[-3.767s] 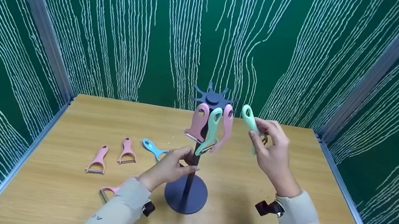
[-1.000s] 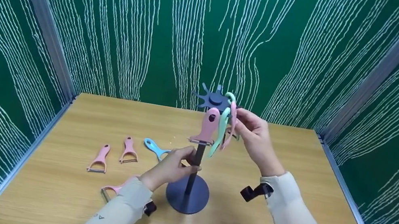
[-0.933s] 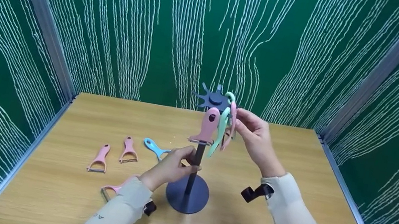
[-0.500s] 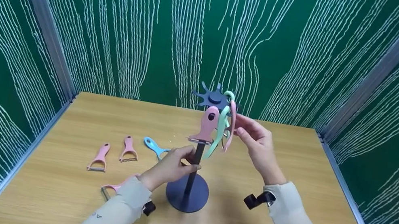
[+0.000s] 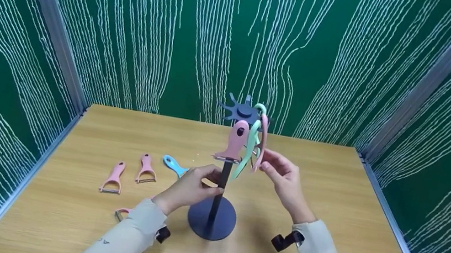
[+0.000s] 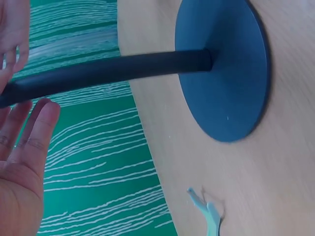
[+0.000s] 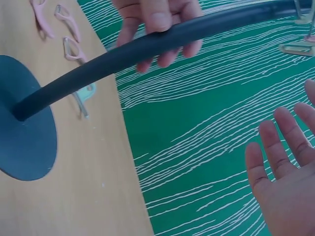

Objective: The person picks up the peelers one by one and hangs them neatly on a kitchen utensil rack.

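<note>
My left hand [image 5: 191, 188] grips the dark pole [image 6: 123, 67] of a round-based stand at mid-height, thumb on one side and fingers on the other. From the spoked rack [image 5: 244, 111] on top hang a pink peeler [image 5: 236, 140] facing me, a green peeler [image 5: 250, 145], and a second pink peeler [image 5: 262, 142] on the right. Another green peeler [image 5: 260, 106] hangs behind these, mostly hidden. My right hand [image 5: 285, 181] is beside the right-hand pink peeler's lower end. In the right wrist view that hand [image 7: 290, 172] has spread fingers and holds nothing.
Left of the stand, two pink peelers [image 5: 114, 179] and a blue peeler [image 5: 174, 165] lie on the wooden table [image 5: 65, 219]. A further pink peeler [image 5: 123, 211] is mostly under my left forearm. Green walls with white lines enclose the table.
My right hand brought a green peeler to the rack, where it now hangs, then let go and moved lower. The rack has turned slightly. My left hand has kept its grip on the pole.
</note>
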Available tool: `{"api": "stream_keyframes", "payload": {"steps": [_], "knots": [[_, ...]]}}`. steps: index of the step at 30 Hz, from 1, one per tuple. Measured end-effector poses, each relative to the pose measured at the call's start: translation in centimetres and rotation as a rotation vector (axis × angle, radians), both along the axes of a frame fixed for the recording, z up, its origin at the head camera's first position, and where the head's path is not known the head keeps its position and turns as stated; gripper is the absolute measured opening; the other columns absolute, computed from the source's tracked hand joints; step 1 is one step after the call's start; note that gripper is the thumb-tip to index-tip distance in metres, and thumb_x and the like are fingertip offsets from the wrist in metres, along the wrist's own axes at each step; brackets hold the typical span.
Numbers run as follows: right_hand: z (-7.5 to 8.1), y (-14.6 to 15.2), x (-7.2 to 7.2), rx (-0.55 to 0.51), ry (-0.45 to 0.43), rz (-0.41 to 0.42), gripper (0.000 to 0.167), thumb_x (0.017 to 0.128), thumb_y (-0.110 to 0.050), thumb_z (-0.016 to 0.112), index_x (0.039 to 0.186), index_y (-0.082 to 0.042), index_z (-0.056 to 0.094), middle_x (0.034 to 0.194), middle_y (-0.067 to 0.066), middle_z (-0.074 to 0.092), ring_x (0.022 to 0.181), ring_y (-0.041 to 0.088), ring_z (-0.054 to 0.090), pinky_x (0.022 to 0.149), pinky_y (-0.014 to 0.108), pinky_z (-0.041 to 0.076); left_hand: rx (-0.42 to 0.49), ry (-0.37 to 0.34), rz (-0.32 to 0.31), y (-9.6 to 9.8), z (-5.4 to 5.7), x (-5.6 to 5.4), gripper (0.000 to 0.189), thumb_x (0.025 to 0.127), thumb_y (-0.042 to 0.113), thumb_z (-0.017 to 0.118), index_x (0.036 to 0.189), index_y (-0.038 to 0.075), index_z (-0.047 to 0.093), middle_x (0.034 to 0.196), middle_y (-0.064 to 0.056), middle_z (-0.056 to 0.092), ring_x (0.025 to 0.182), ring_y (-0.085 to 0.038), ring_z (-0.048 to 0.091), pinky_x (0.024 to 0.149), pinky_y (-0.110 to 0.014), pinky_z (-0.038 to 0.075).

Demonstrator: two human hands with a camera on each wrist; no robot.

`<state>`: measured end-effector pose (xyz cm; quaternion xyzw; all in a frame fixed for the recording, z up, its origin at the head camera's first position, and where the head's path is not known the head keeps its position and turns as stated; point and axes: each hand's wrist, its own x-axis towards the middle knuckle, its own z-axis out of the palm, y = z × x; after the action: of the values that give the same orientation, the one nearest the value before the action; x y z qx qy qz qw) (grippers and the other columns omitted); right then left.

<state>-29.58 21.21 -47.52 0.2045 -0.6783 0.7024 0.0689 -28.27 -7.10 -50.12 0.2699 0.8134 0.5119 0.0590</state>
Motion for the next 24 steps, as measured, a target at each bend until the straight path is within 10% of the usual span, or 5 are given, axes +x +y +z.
{"api": "stream_keyframes", "payload": {"steps": [15, 24], "knots": [[-4.1, -1.9, 1.0, 0.074, -0.038, 0.042, 0.043, 0.098, 0.005, 0.073, 0.136, 0.019, 0.060, 0.112, -0.008, 0.077, 0.110, 0.012, 0.073, 0.096, 0.025, 0.062, -0.079, 0.134, 0.071, -5.8, 0.8, -0.3, 0.038, 0.103, 0.019, 0.077, 0.139, 0.008, 0.067, 0.127, -0.011, 0.076, 0.118, -0.031, 0.074, 0.100, -0.045, 0.063], [-5.6, -3.7, 1.6, 0.116, -0.025, 0.087, 0.046, 0.094, 0.006, 0.076, 0.136, 0.016, 0.061, 0.120, 0.020, 0.073, 0.108, 0.007, 0.073, 0.096, 0.026, 0.062, -0.108, 0.140, 0.091, -8.9, 0.8, 0.0, 0.035, 0.102, 0.016, 0.078, 0.134, 0.007, 0.068, 0.127, -0.013, 0.077, 0.119, -0.041, 0.072, 0.100, -0.056, 0.062]]}}
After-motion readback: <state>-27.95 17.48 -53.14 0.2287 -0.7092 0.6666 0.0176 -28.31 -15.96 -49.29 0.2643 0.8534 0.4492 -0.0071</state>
